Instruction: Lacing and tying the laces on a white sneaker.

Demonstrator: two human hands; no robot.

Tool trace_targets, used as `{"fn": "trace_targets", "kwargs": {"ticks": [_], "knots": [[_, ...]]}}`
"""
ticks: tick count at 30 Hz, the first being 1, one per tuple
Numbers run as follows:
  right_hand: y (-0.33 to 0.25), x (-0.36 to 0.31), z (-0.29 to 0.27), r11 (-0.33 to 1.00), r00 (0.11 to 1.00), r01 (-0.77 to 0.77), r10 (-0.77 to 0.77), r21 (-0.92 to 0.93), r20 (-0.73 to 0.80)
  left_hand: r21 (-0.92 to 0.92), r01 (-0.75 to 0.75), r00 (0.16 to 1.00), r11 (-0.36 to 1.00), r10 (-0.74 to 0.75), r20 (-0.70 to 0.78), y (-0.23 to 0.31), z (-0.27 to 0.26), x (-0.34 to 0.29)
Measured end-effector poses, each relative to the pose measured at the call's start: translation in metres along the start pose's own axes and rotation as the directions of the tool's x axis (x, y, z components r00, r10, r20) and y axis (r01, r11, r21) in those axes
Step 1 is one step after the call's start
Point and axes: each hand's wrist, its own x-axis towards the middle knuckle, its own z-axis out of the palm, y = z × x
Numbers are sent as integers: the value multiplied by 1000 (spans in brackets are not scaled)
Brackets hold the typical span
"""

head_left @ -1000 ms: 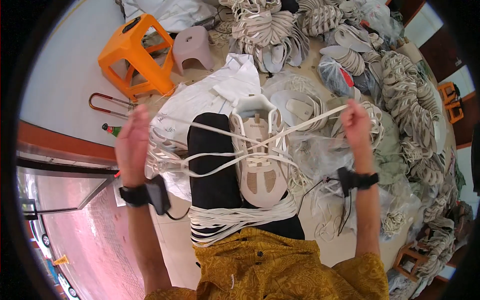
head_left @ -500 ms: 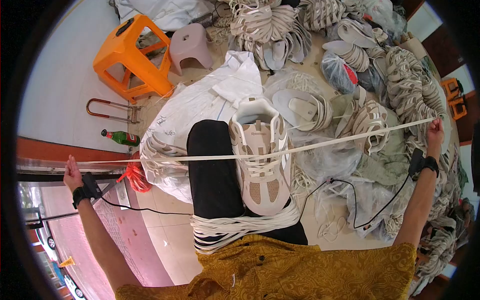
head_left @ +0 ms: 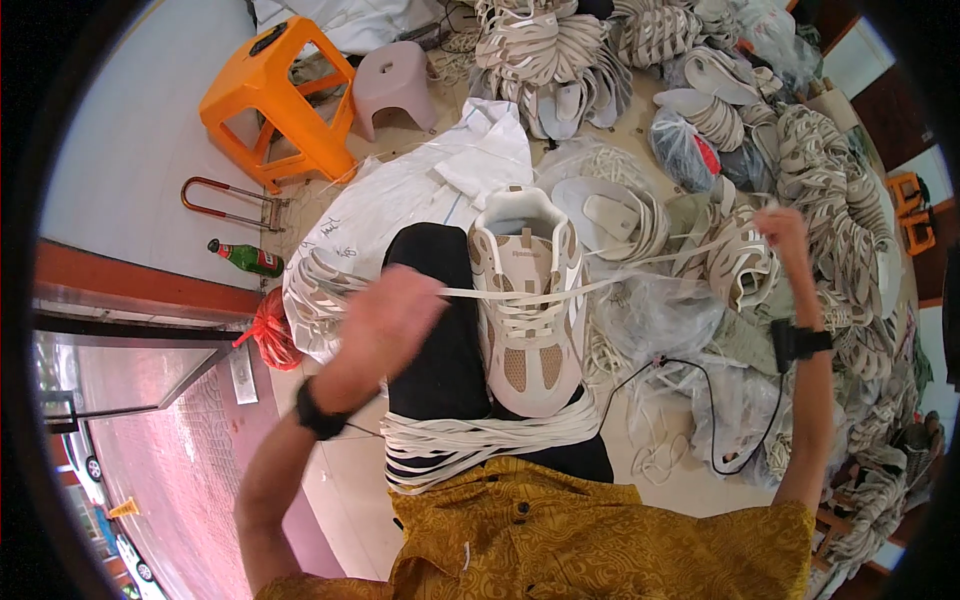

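Observation:
A beige and white sneaker (head_left: 530, 270) rests upright on my black-trousered lap, toe toward me. A flat cream shoelace (head_left: 462, 293) crosses its upper eyelets and runs out to both sides. My right hand (head_left: 785, 232) is raised at the right, its fingers closed around the lace's right part. Blurred by motion, my left hand (head_left: 395, 318) is over my thigh just left of the sneaker, where the lace meets it; its fingers cannot be made out. A bundle of loose cream laces (head_left: 490, 440) lies across my lap below the toe.
Stacked shoe uppers (head_left: 540, 50) and plastic bags (head_left: 670, 320) cover the floor ahead and right. A white sack (head_left: 390, 210), an orange stool (head_left: 285, 100), a grey stool (head_left: 392, 85), a green bottle (head_left: 247, 258) and a red bag (head_left: 272, 335) stand left. A black cable (head_left: 708, 425) trails at right.
Both hands were spread wide with the lace pulled taut between them. My left hand has swung in beside the sneaker; my right has come inward and slightly up. The lace's right part has slackened.

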Motion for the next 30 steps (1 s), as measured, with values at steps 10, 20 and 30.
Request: {"fn": "trace_targets", "kwargs": {"ticks": [10,20,30], "knots": [[-132,-117,178,770,700,594,-637,232,324,138,-172,983,975,161,91,55,44,37],[-133,-117,205,481,493,869,-821,-116,287,8,46,933,999,-45,358,49,42,63],[-142,-83,199,935,603,163,-347,315,718,-455,367,844,811,-85,529,33,34,57]]}}
